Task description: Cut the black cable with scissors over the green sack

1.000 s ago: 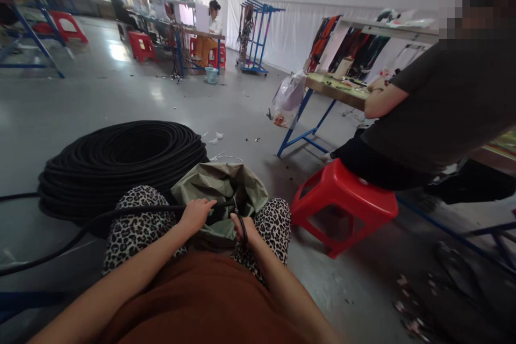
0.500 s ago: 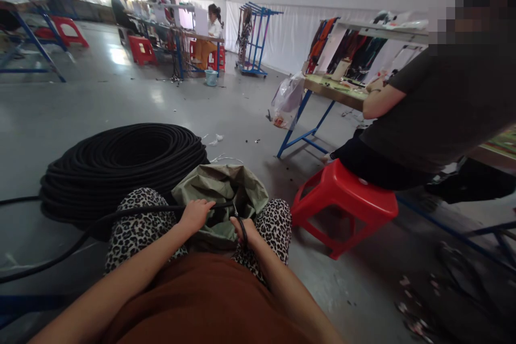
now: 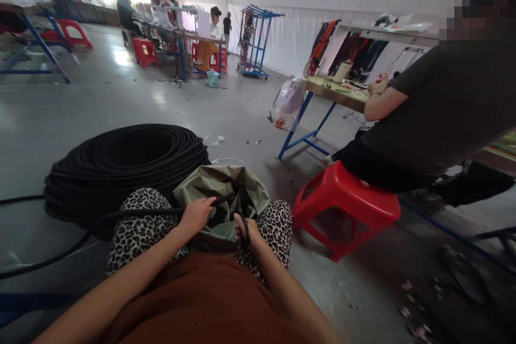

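The left hand (image 3: 196, 214) closes around a thick black rubber hose (image 3: 133, 214) across the lap, above the open olive-green fabric bag (image 3: 226, 185). The right hand (image 3: 245, 228) grips dark-handled scissors (image 3: 243, 219). The hose looks heavy, springy and grippy, best held close beside its free end.

The grey polished floor (image 3: 121, 102) carries a large coil of black hose (image 3: 124, 169) just beyond and to the left of the hands, with one strand trailing off further left across the floor. An olive-green sack (image 3: 221, 193) stands open right under the hands, and a red plastic stool (image 3: 346, 209) stands to the right of them, a person seated on it. Well beyond the hands, small white scraps (image 3: 217, 141) lie near the blue legs of a worktop (image 3: 334, 94), and a pale bucket (image 3: 213, 78) stands far off.
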Demonstrator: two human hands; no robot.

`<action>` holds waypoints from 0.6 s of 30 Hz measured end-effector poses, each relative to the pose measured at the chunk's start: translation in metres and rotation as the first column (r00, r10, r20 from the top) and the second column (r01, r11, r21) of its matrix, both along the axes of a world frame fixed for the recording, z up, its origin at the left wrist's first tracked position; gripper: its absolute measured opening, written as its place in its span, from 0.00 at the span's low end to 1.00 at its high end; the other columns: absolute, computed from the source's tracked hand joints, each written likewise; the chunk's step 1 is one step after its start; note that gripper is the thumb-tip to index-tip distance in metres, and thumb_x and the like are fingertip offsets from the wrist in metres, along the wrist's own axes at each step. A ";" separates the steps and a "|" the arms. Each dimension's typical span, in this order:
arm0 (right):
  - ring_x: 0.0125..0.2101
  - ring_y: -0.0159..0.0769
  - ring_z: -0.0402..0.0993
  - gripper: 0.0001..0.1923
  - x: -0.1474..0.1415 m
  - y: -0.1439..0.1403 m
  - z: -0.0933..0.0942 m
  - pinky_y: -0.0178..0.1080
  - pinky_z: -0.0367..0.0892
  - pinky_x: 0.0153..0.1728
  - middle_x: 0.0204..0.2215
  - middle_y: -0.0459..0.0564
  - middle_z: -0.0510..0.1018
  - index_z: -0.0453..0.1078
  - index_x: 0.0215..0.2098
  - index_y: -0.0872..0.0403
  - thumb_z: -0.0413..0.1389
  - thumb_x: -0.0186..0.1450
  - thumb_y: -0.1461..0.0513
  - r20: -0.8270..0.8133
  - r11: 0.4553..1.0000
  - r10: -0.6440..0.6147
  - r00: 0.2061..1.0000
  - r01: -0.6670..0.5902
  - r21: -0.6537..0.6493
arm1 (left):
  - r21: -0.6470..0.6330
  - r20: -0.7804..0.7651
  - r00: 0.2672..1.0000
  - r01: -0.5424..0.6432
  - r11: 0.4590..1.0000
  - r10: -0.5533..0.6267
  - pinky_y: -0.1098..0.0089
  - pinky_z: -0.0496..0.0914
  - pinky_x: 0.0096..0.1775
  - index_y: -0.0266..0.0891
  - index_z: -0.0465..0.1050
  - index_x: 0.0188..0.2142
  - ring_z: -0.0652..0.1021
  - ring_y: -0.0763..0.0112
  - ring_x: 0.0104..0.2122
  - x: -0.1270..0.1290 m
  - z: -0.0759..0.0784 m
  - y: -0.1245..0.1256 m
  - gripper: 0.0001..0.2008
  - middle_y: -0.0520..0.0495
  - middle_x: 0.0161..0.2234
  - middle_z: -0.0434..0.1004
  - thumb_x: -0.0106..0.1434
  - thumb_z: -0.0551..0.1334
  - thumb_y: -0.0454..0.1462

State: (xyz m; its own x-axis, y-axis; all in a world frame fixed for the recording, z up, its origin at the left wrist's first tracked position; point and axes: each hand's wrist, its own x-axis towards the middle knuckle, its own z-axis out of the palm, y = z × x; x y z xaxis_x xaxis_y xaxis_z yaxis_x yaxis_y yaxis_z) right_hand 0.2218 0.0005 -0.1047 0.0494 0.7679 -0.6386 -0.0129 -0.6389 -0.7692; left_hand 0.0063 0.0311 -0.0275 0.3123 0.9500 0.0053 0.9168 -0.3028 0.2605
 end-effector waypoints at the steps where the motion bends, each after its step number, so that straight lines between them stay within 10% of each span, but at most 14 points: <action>1: 0.13 0.29 0.64 0.23 0.000 -0.001 0.002 0.31 0.60 0.16 0.16 0.42 0.68 0.67 0.29 0.53 0.63 0.72 0.47 -0.010 1.000 -0.022 1.000 0.022 -0.013 | 0.018 0.018 1.000 -0.004 1.000 0.003 0.61 0.74 0.52 0.38 0.75 0.64 0.83 0.58 0.51 -0.001 -0.001 -0.001 0.22 0.37 0.52 0.85 0.75 0.54 0.32; 18: 0.23 0.32 0.72 0.28 0.010 -0.008 0.004 0.34 0.64 0.28 0.23 0.44 0.75 0.71 0.31 0.55 0.67 0.63 0.39 -0.023 0.975 0.157 0.987 -0.152 0.160 | 0.058 0.024 0.999 0.043 0.997 -0.044 0.57 0.75 0.56 0.35 0.77 0.58 0.83 0.56 0.51 -0.003 0.008 -0.007 0.18 0.35 0.52 0.84 0.73 0.56 0.32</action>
State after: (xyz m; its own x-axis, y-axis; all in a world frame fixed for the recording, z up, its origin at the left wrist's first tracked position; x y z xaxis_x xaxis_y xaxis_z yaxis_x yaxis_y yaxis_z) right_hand 0.2317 -0.0071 -0.1010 -0.0981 0.8553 -0.5088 0.0476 -0.5066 -0.8608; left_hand 0.0035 0.0239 -0.0195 0.3523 0.9334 0.0677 0.8959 -0.3573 0.2640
